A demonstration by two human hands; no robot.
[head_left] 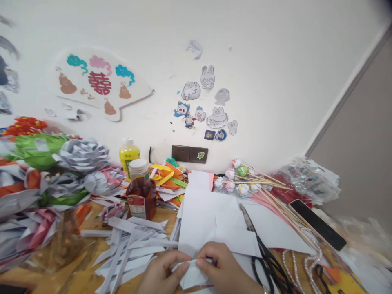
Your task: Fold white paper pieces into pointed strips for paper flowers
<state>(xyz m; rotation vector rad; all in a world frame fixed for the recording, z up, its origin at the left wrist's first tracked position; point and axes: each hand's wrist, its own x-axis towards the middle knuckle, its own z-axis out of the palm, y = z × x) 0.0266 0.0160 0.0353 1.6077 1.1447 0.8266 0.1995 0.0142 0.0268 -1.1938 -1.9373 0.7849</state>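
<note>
Both hands meet at the bottom middle of the head view, pinching a small piece of white paper (193,276). My left hand (163,271) grips its left side between thumb and forefinger. From the right, my right hand (221,267) pinches the upper edge, its fingers curled. The paper's lower part is cut off by the frame. Behind the hands lie larger white paper sheets (199,216). To the left is a pile of folded white paper strips (131,245). Black-handled scissors (260,241) lie just right of my right hand.
A brown-red bottle (141,196) and a yellow bottle (129,154) stand behind the strips. Folded paper flowers (55,183) crowd the left. At right are paper flowers on sticks (243,189), a phone (318,224) and silvery cord (309,265). A wall (269,81) with stickers closes the back.
</note>
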